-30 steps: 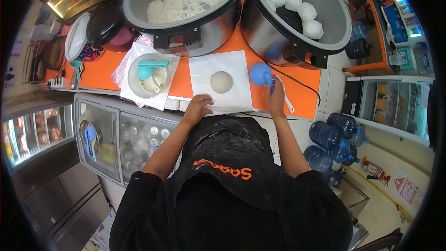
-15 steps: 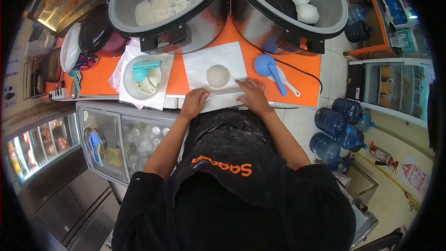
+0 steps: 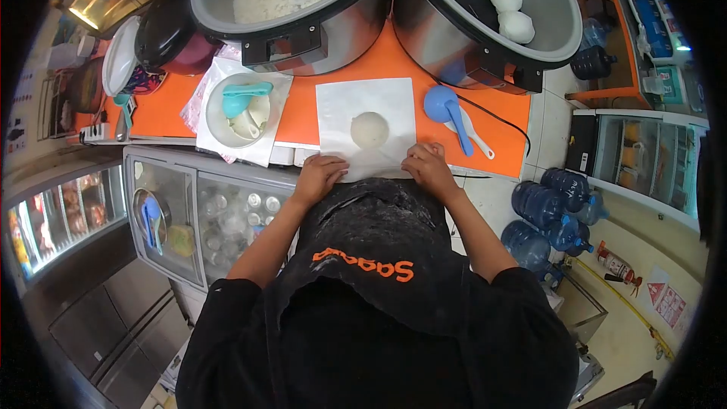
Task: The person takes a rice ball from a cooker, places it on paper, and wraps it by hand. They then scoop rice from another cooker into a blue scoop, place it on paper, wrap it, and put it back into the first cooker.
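Observation:
A square sheet of white wrapping paper [image 3: 339, 106] lies on the orange counter in front of me. On it sits a round, flattened, off-white portion of food [image 3: 369, 130], probably rice. My left hand [image 3: 321, 176] is closed on the near left corner of the sheet. At the near right corner, my right hand [image 3: 429, 167] pinches the paper between thumb and fingers. Between both hands the near edge is creased and hangs toward my apron.
A large cooker pot [image 3: 356, 34] of white rice stands behind left; another pot [image 3: 454, 53] holds several white wrapped bundles. A bowl [image 3: 216, 129] with a turquoise scoop [image 3: 244, 91] sits left. A blue scoop [image 3: 441, 104] and a white spatula [image 3: 478, 140] lie right, beside a black cable.
The sheet has turned a little and sits squarer to me. My right hand has gone from lying spread on the paper to pinching its corner. The view has shifted slightly.

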Motion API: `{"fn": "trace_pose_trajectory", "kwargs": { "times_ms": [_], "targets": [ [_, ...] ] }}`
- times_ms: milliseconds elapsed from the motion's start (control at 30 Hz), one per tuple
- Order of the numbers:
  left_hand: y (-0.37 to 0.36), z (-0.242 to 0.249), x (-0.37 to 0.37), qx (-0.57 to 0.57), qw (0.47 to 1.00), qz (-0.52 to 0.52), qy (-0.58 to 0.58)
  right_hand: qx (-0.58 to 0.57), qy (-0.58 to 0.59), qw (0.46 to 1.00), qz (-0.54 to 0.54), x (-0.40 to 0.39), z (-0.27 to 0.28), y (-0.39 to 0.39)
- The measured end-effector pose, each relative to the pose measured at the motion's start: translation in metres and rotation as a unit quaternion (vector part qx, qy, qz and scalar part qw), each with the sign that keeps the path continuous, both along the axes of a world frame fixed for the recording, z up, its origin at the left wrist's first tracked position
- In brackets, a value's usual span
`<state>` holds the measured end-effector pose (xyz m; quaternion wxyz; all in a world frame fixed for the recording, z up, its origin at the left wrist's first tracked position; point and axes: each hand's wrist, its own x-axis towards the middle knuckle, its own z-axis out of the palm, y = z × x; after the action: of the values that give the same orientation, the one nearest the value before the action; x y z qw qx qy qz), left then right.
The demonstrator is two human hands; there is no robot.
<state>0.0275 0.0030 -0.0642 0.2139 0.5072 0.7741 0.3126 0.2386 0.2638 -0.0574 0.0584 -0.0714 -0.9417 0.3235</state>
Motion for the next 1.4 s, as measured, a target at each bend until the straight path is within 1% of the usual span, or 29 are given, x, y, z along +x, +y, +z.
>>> {"fn": "trace_pose_trajectory", "kwargs": {
  "times_ms": [67, 167, 267, 300, 367, 467, 667, 767, 800, 867, 900, 933, 1000, 1033, 1100, 1133, 1167, 1267, 1300, 1400],
  "targets": [
    [-0.001, -0.001, 0.001, 0.017, 0.996, 0.045, -0.073, -0.035, 0.017, 0.999, -0.032, 0.001, 0.004, 0.001],
    [0.016, 0.013, -0.005, 0.004, 0.984, 0.124, -0.125, -0.130, 0.052, 0.986, -0.086, -0.012, -0.010, 0.010],
    [0.031, -0.006, -0.019, 0.041, 0.970, 0.170, -0.166, -0.286, 0.008, 0.942, -0.175, -0.029, -0.017, 0.015],
    [0.037, -0.002, -0.026, 0.037, 0.969, 0.177, -0.170, -0.300, -0.003, 0.935, -0.189, -0.032, -0.030, 0.019],
    [0.040, -0.015, -0.043, 0.017, 0.975, 0.153, -0.162, -0.328, -0.025, 0.919, -0.216, -0.035, -0.061, 0.023],
    [0.046, -0.040, -0.064, -0.025, 0.977, 0.136, -0.161, -0.248, -0.081, 0.932, -0.250, -0.046, -0.041, 0.024],
    [0.055, -0.053, -0.074, -0.078, 0.974, 0.129, -0.167, -0.182, -0.103, 0.950, -0.231, -0.057, -0.037, 0.028],
    [0.056, -0.056, -0.078, -0.098, 0.978, 0.119, -0.142, -0.074, 0.068, 0.956, -0.275, -0.062, -0.046, 0.013],
    [0.058, -0.051, -0.079, -0.110, 0.978, 0.114, -0.134, -0.035, 0.065, 0.967, -0.244, -0.064, -0.034, 0.007],
    [0.064, -0.039, -0.083, -0.146, 0.977, 0.095, -0.126, 0.043, 0.058, 0.981, -0.179, -0.070, 0.011, -0.007],
    [0.068, -0.033, -0.086, -0.171, 0.974, 0.080, -0.125, 0.017, 0.067, 0.992, -0.106, -0.071, 0.017, -0.015],
    [0.070, -0.031, -0.088, -0.197, 0.970, 0.066, -0.124, 0.024, 0.046, 0.996, -0.067, -0.073, 0.018, -0.023],
    [0.076, -0.035, -0.091, -0.130, 0.982, 0.050, -0.126, 0.038, 0.005, 0.999, 0.010, -0.074, 0.014, -0.036],
    [0.081, -0.037, -0.092, -0.096, 0.986, 0.042, -0.127, 0.063, 0.003, 0.998, 0.015, -0.073, 0.008, -0.041],
    [0.098, -0.040, -0.094, -0.021, 0.998, 0.034, 0.049, 0.078, 0.004, 0.997, 0.004, -0.070, -0.001, -0.048],
    [0.108, -0.040, -0.094, 0.016, 0.990, 0.032, 0.137, 0.085, 0.005, 0.996, 0.000, -0.071, -0.001, -0.050],
    [0.118, -0.041, -0.091, -0.039, 0.994, 0.065, 0.075, 0.088, 0.008, 0.996, -0.005, -0.071, -0.002, -0.051],
    [0.134, -0.041, -0.082, -0.040, 0.974, 0.043, 0.217, 0.091, 0.007, 0.996, -0.015, -0.067, 0.000, -0.054],
    [0.135, -0.046, -0.083, -0.059, 0.977, 0.029, 0.205, 0.088, 0.002, 0.996, -0.015, -0.067, 0.001, -0.054],
    [0.132, -0.054, -0.084, -0.067, 0.976, 0.033, 0.204, 0.091, -0.002, 0.996, -0.015, -0.064, 0.003, -0.050]
  ]
}}
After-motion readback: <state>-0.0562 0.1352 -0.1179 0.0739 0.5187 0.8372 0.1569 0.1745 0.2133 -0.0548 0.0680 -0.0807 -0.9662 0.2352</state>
